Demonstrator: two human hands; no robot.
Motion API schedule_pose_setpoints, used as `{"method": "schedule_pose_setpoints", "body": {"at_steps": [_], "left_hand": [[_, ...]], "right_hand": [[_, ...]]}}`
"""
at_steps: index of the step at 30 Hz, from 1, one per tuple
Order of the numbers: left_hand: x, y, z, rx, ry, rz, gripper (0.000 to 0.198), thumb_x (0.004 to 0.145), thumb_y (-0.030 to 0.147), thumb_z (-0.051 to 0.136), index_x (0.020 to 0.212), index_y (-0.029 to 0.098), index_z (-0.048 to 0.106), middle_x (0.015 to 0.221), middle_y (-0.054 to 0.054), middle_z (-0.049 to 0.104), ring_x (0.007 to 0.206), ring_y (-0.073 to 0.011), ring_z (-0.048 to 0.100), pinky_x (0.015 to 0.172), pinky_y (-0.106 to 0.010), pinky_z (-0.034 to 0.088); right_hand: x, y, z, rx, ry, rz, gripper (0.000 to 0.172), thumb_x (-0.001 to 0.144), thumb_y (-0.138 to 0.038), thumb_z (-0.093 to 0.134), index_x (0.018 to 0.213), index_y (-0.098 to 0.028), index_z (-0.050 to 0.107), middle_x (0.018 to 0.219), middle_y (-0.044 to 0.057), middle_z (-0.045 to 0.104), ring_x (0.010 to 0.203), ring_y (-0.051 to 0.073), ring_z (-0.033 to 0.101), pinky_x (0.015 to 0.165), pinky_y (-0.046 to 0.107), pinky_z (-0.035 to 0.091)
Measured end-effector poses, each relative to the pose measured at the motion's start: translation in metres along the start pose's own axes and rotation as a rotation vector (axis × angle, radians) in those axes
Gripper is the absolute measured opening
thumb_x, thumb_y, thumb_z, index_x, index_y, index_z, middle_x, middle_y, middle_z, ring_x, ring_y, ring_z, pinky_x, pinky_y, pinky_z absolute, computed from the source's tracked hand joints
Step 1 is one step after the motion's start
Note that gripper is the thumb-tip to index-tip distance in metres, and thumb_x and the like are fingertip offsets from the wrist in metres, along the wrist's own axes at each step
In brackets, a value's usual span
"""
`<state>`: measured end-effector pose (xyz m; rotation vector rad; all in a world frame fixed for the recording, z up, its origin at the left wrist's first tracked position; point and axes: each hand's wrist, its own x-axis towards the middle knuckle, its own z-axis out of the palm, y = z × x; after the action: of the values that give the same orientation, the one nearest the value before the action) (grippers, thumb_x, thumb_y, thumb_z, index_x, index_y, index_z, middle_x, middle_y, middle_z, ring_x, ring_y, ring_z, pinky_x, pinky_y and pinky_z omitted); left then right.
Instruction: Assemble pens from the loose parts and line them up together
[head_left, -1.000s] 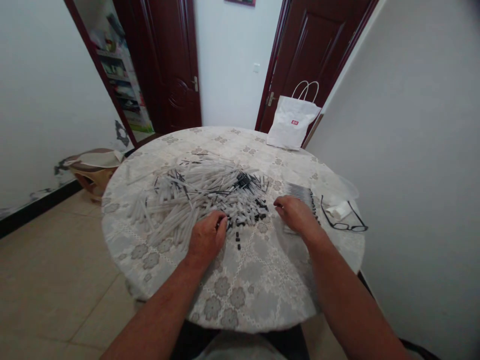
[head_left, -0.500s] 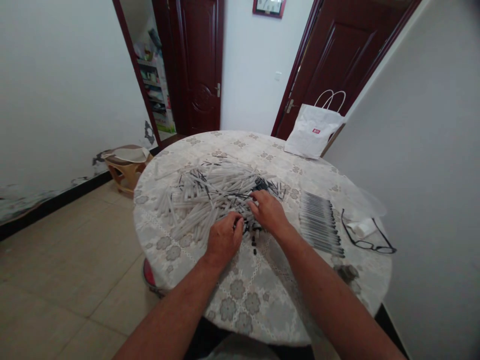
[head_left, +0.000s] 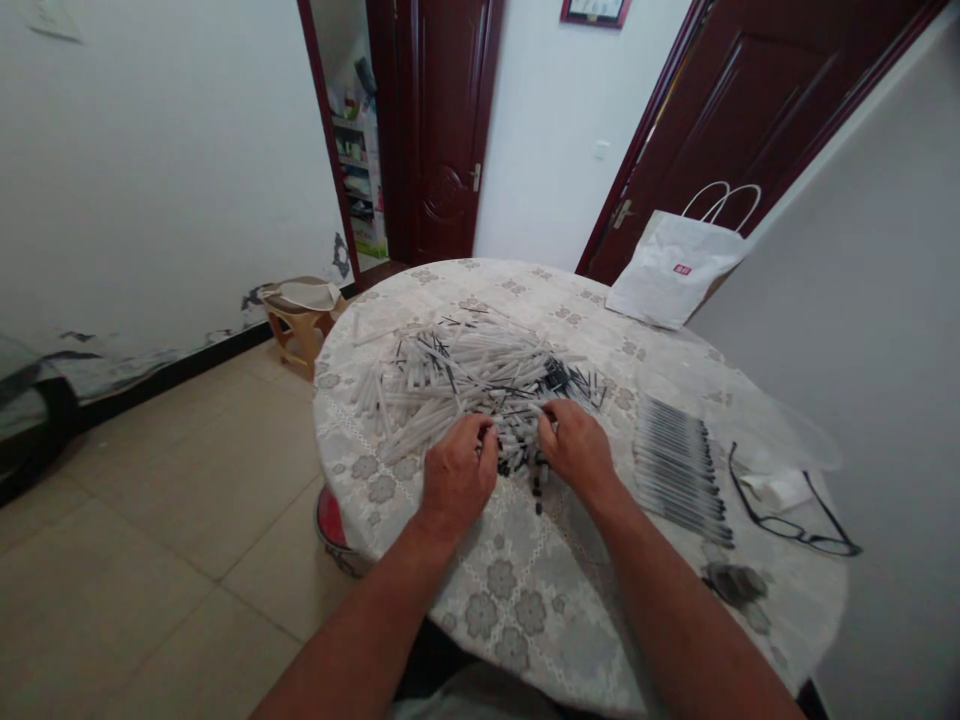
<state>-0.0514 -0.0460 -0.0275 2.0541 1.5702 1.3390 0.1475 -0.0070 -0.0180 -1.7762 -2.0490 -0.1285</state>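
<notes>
A heap of whitish, translucent pen barrels [head_left: 420, 430] covers the middle of the table, mixed with thin black sticks and a dark cluster of small black parts [head_left: 555, 374]. At the near edge of this heap, my left hand [head_left: 459, 465] is closed, thumb and fingers curled together; what they hold is hidden. My right hand [head_left: 577, 445] pinches at the heap's right side, beside a pale barrel end, its grip too small to make out. Small black caps [head_left: 538, 495] lie between the hands. To the right, a neat row of pens [head_left: 682, 470] lies side by side.
Eyeglasses [head_left: 795, 530] and a white crumpled tissue [head_left: 780, 489] lie beyond the row, near a dark lump [head_left: 736, 583]. A white paper bag [head_left: 675, 270] stands at the back right. A patterned cloth [head_left: 517, 610] covers the round table. A stool [head_left: 300, 325] stands left.
The view has swung left, so everything sits further right in it. My right hand has drawn back slightly from the dark cluster towards me; my left hand stays at the heap's near edge.
</notes>
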Motion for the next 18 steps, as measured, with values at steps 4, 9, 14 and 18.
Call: {"method": "schedule_pose_setpoints", "body": {"at_steps": [4,9,14,18], "left_hand": [[-0.019,-0.011,-0.025,0.209,-0.059,0.009,0.014,0.098,0.026,0.052,0.107,0.021,0.062,0.101,-0.009,0.069,0.095,-0.0245,0.065,0.083,-0.035,0.049],[-0.041,-0.024,-0.033,0.488,-0.188,-0.050,0.012,0.095,0.025,0.056,0.104,0.021,0.063,0.101,-0.010,0.065,0.093,-0.0270,0.062,0.077,-0.036,0.048],[-0.041,-0.026,-0.027,0.587,-0.213,-0.055,0.015,0.098,0.026,0.053,0.108,0.021,0.062,0.105,-0.009,0.063,0.095,-0.0262,0.062,0.075,-0.035,0.047],[-0.038,-0.024,-0.023,0.661,-0.219,-0.059,0.014,0.098,0.026,0.049,0.101,0.019,0.061,0.100,-0.010,0.062,0.092,-0.0268,0.062,0.072,-0.035,0.046]], "right_hand": [[-0.016,0.020,-0.004,0.035,-0.039,-0.008,0.021,0.098,-0.030,0.048,0.100,-0.020,0.066,0.097,0.009,0.070,0.092,0.023,0.064,0.083,0.030,0.043],[-0.027,0.035,0.001,0.032,-0.094,0.034,0.019,0.096,-0.030,0.051,0.102,-0.020,0.066,0.100,0.009,0.070,0.093,0.023,0.065,0.083,0.030,0.044],[-0.028,0.040,0.006,0.045,-0.109,0.036,0.020,0.096,-0.029,0.054,0.107,-0.019,0.067,0.104,0.010,0.071,0.096,0.024,0.065,0.084,0.031,0.044],[-0.029,0.041,0.004,0.077,-0.119,0.035,0.021,0.096,-0.028,0.055,0.110,-0.018,0.067,0.108,0.011,0.071,0.099,0.023,0.065,0.085,0.030,0.044]]}}
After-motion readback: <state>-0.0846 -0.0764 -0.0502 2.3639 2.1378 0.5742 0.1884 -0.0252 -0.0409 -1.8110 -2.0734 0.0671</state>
